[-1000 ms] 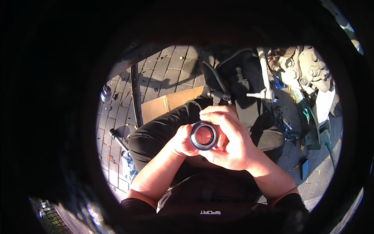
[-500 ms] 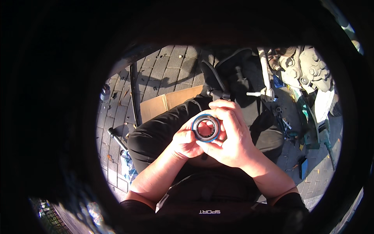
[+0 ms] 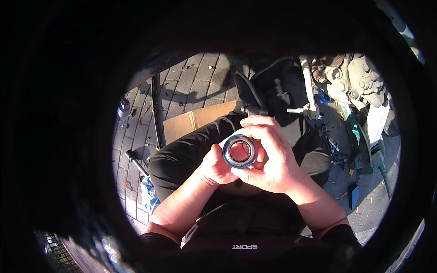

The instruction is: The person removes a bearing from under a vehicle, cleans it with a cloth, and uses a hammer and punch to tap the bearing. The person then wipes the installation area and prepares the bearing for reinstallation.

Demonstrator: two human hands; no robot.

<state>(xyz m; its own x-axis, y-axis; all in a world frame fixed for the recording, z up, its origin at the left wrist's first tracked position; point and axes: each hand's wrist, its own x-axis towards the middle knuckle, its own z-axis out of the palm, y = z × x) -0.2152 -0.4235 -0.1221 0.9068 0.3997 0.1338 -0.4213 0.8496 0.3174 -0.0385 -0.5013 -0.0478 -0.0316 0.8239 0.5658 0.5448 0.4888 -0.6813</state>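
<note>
Here in the head view, both hands are in close, right over the lap, and there between them is the metal ring (image 3: 230,157), blue around its outer edge, its round opening facing up to the camera! The right hand (image 3: 275,163) grasps it from the right, thumb at the lower rim, fingers curving round the far side. Over on the left, the left hand (image 3: 215,169) cups in beside the ring, thumb raised just off the rim; its fingers are mostly hidden behind, so I cannot tell how firmly they grip.

Below them, black trousers (image 3: 184,157), knees spread wide, and past the left thigh a flat piece of cardboard (image 3: 181,126) on the grey paving (image 3: 136,125). A long dark bar (image 3: 157,113) runs alongside it, and nearer in, a dark-headed tool (image 3: 137,163) points down toward a crumpled blue-and-white bundle (image 3: 149,192) (cloth or plastic, I can't tell which).

Now the right side, and it's crowded! A pale grey metal assembly (image 3: 359,82) fills the upper corner, bolts in full sun, with a light-coloured rod (image 3: 309,86) beside it. Lower down lie a silvery spanner (image 3: 334,145), green-painted metal (image 3: 357,129) and a flat dark object with a blue face (image 3: 354,196).
</note>
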